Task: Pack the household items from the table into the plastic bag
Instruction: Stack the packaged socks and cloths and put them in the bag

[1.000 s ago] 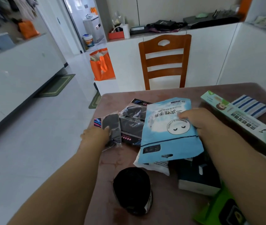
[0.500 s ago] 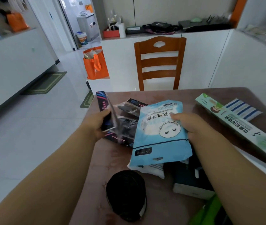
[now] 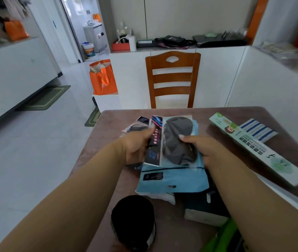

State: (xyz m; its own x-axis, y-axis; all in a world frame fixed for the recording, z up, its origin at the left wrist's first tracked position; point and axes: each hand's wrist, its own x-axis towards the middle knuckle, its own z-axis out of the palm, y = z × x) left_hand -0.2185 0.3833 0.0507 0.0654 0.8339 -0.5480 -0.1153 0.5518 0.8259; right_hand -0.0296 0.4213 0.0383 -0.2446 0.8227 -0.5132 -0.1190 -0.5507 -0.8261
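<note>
A person's left hand [image 3: 135, 148] and right hand [image 3: 204, 150] hold a clear packet [image 3: 177, 140] of dark cloth flat against a blue pouch [image 3: 171, 179] above a brown table [image 3: 235, 113]. The left hand grasps the packet's left edge, thumb laid on its black printed card; the right hand pinches both the packet and the pouch behind it, thumb on top of the dark cloth. The two are stacked — packet in front, pouch showing below and along the right edge.

A second packet [image 3: 135, 126] lies on the table just behind the left hand. Near the table's front edge sits a black roll [image 3: 132, 220], with a dark box [image 3: 202, 210] beside it under the right forearm, and a green item [image 3: 222, 239] at the bottom edge, blurred. To the right — well apart from the hands — a long white-and-green box [image 3: 253, 148] lies diagonally, a blue-striped cloth [image 3: 259, 130] touching its far side.

A wooden chair [image 3: 172, 79] stands beyond the table, an orange bag [image 3: 103, 79] to its left on a low white stand.
</note>
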